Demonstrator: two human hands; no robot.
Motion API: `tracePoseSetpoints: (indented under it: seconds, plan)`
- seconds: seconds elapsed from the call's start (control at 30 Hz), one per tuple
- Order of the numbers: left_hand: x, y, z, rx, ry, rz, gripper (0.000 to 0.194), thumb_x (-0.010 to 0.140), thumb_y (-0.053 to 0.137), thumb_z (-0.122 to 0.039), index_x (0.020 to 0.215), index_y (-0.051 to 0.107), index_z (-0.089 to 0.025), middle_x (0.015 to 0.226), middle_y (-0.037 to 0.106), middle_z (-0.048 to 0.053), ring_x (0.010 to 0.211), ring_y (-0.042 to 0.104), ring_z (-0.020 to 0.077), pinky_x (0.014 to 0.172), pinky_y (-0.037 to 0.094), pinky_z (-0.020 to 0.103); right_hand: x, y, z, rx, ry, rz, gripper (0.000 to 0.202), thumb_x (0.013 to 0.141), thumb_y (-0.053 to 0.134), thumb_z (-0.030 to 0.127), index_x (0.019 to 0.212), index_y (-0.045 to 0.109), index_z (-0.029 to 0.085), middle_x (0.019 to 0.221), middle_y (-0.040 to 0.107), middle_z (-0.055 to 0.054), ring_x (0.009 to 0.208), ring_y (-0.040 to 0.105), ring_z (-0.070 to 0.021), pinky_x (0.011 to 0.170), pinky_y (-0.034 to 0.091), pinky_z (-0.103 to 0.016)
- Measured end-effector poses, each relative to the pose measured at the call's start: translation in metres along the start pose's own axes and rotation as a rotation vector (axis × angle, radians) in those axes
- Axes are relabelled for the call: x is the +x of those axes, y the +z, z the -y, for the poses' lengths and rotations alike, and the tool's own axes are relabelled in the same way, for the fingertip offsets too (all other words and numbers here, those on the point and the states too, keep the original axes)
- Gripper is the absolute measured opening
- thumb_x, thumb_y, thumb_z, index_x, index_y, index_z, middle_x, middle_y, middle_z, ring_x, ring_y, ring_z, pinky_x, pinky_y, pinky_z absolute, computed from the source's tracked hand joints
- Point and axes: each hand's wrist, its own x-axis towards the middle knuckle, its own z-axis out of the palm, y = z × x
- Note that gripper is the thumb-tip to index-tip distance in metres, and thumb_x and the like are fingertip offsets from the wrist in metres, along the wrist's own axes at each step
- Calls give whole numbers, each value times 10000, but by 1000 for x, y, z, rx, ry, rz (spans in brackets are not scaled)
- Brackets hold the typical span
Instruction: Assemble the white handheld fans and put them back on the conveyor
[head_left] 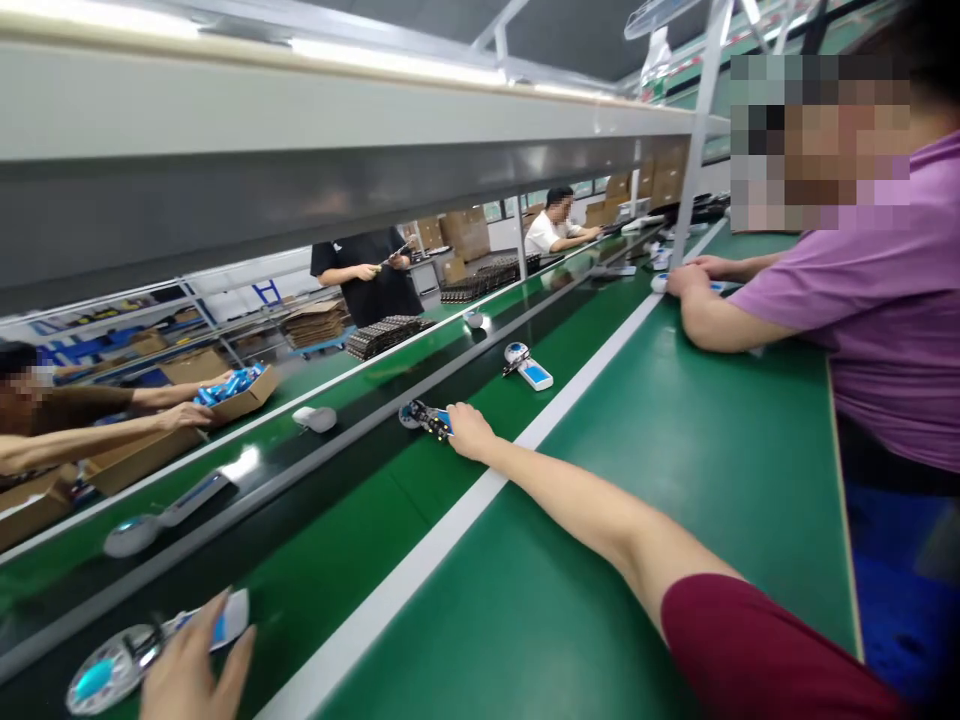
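Note:
At the lower left, my left hand (187, 665) has its fingers spread over the handle end of a white device with a round head and a blue disc (96, 680); whether it touches the device is unclear. My right arm reaches forward across the green table. Its hand (471, 433) is closed on the blue-and-white handle of a second device (429, 420), whose dark parts and round head stick out to the left. A third white device with a blue panel (535, 374) lies farther up the green belt (382, 500).
A grey rail (300, 468) divides the belt, with more white devices (315, 418) beyond it. A person in purple (892, 290) works at the right. Across the line, a person's hands are at a box of blue packets (238, 385). A metal beam (337, 110) hangs overhead.

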Motion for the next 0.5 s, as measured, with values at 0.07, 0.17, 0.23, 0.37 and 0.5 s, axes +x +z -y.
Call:
tracePoseSetpoints:
  seconds: [0.07,0.17,0.23,0.37,0.5]
  plan:
    - [-16,8,-51,-255,-180,81,662,611,510,-614,1131,456,-208,1152,526,108,969,550,327,785,467,495,-19,-1,22,-30,-138,-36,228,841,448,132,1059,500,88,1022,528,-112,940,490,-215,794,414,-380]
    - [-30,27,-118,-752,-323,168,799,560,661,-512,1208,386,-134,1223,469,176,1112,466,303,871,439,440,-58,-11,52,-42,-327,-62,263,847,326,49,1045,499,75,973,531,-141,905,465,-236,764,391,-386]
    - [-32,40,-144,-847,-343,172,870,586,678,-463,1282,271,-137,1264,425,200,1111,477,279,812,480,388,-84,-20,65,-46,-422,-86,284,859,281,54,1046,493,74,971,527,-153,873,462,-242,729,392,-383]
    - [-33,46,-161,-899,-319,124,712,682,630,-355,1267,286,-140,1203,487,175,1054,527,221,816,475,326,-120,-40,82,-79,-557,-190,259,849,296,61,998,508,66,908,536,-148,789,477,-230,663,409,-360]
    - [-47,22,-156,-848,-274,64,484,785,475,-298,1234,345,-171,1115,545,114,976,555,200,841,453,377,-144,-57,86,60,-545,-146,244,799,427,120,1023,495,51,915,534,-147,821,479,-235,692,426,-358]
